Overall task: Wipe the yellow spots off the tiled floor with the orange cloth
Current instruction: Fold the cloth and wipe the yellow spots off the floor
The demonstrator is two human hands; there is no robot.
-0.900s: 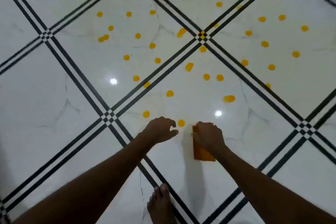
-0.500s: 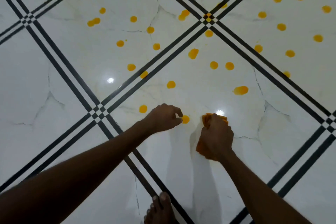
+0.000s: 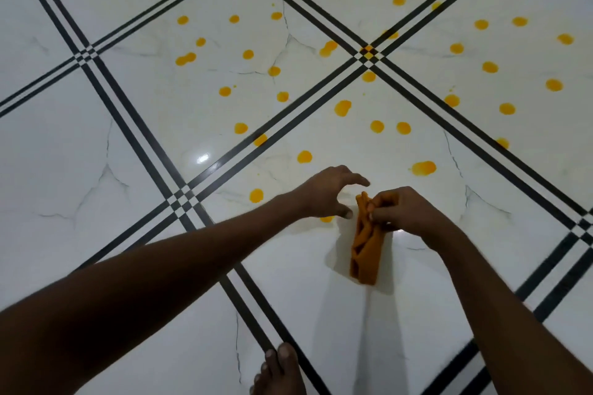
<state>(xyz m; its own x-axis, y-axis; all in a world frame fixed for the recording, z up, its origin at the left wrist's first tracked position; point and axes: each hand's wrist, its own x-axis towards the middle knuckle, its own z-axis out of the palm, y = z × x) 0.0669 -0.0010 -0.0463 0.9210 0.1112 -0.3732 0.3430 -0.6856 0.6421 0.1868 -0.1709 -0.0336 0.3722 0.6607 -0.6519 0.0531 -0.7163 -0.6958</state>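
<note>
Folded orange cloth (image 3: pixel 365 247) pinched by right hand (image 3: pixel 404 212); left hand (image 3: pixel 324 192) spread beside. Yellow spots (image 3: pixel 423 167) possibly smeared if bunched cloth is dragged.

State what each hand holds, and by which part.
Right hand pinches the folded orange cloth at its far end; left hand is open, holding nothing.

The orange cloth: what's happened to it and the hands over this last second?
The right hand went from pressing the orange cloth flat on the floor to pinching its top, so it now hangs bunched. The left hand opened towards it, not touching. The yellow spots look unwiped, including one under the left hand.
</note>
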